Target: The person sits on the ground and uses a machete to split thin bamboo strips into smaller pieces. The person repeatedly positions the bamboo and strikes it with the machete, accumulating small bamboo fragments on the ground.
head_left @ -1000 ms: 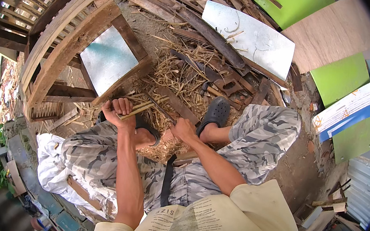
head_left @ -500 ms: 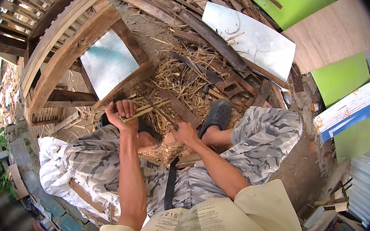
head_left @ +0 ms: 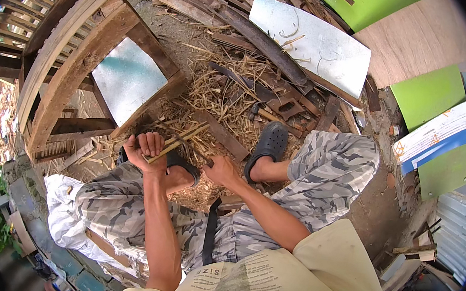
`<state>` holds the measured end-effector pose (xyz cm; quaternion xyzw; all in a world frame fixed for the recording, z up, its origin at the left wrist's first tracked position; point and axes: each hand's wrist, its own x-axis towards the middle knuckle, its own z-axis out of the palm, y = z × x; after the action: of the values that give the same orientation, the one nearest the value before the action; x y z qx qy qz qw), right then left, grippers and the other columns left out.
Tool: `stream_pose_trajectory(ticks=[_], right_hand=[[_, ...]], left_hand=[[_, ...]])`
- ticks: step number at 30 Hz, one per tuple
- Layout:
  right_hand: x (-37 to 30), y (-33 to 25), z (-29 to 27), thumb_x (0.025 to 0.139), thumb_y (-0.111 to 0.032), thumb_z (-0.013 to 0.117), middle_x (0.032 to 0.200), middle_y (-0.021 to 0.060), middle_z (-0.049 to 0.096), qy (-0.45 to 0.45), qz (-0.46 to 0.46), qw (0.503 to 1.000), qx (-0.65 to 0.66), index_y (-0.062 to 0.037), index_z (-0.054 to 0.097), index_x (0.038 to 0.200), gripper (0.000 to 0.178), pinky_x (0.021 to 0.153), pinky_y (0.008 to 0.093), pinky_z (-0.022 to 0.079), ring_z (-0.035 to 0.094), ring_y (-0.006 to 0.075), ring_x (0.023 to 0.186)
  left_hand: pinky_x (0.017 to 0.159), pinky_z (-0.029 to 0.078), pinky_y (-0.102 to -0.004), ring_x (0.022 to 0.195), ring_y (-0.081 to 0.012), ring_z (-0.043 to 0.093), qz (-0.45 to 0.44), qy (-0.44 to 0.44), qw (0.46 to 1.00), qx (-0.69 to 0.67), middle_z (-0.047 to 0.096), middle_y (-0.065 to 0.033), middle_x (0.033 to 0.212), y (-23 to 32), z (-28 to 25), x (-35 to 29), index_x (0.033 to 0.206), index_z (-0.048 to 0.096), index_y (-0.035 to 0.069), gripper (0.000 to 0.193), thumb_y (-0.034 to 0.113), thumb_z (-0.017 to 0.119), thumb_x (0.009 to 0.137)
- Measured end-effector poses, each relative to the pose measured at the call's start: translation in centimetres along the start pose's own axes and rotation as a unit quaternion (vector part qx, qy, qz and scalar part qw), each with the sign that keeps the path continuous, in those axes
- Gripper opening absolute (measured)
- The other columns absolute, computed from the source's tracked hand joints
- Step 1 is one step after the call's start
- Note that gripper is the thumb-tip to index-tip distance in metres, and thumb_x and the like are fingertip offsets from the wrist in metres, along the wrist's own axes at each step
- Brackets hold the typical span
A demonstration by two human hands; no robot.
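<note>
My left hand [head_left: 145, 148] is closed around a thin, pale strip of split bamboo or wood [head_left: 189, 133], which points away to the upper right. My right hand [head_left: 222, 171] grips the handle of a long, dark-bladed knife [head_left: 191, 147]. Its blade reaches left and away from me, crossing the strip. Whether the edge bites into the strip is too small to tell. Beneath both hands, shavings and thin slivers [head_left: 225, 90] litter the ground between my feet.
Ahead lie a handsaw [head_left: 288, 104], a hammer [head_left: 255, 111] and a flat board [head_left: 223, 134]. A wooden frame [head_left: 84, 62] stands close on the left. Scrap timber [head_left: 257, 36] and a whitish sheet [head_left: 319, 46] lie farther off. Dark clogs [head_left: 271, 144] are on my feet.
Both hands have shifted slightly left and nearer my body, still holding the strip and the knife. The whole view has also moved a little.
</note>
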<state>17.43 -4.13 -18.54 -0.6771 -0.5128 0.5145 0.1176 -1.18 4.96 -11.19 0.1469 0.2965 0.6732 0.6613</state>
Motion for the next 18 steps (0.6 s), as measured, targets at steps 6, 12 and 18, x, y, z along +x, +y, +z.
stream_pose_trajectory(ticks=[6, 12, 18], right_hand=[[2.2, 5.2, -0.5, 0.082, -0.029, 0.063, 0.087, 0.0283, 0.067, -0.036, 0.136, 0.989, -0.042, 0.0021, 0.069, 0.092, 0.033, 0.077, 0.0484, 0.052, 0.066, 0.0431, 0.088], [1.1, 1.0, -0.4, 0.081, -0.031, 0.064, 0.089, 0.0304, 0.067, -0.031, 0.069, 0.997, -0.030, 0.0020, 0.069, 0.094, 0.036, 0.079, 0.0486, 0.052, 0.067, 0.0429, 0.089], [3.1, 7.4, 0.2, 0.081, -0.033, 0.064, 0.094, 0.0303, 0.067, -0.013, 0.143, 0.988, -0.049, 0.0036, 0.069, 0.095, 0.040, 0.080, 0.0469, 0.052, 0.067, 0.0418, 0.091]], left_hand=[[0.045, 0.026, -0.0285, 0.042, -0.0136, 0.031, 0.001, -0.003, 1.000, 0.011, 0.033, -0.0010, 0.042, 0.0, 0.3, 0.1, 0.044, 0.037, 0.015, 0.053, 0.036, 0.040, 0.093], [0.044, 0.026, -0.0281, 0.042, -0.0139, 0.032, -0.005, -0.003, 1.000, 0.011, 0.033, -0.0010, 0.042, 0.1, 0.3, 0.2, 0.044, 0.037, 0.015, 0.053, 0.036, 0.040, 0.092], [0.044, 0.027, -0.0275, 0.041, -0.0141, 0.031, -0.017, 0.001, 1.000, 0.010, 0.034, -0.0013, 0.042, -0.3, 0.7, 0.8, 0.044, 0.036, 0.015, 0.053, 0.036, 0.040, 0.092]])
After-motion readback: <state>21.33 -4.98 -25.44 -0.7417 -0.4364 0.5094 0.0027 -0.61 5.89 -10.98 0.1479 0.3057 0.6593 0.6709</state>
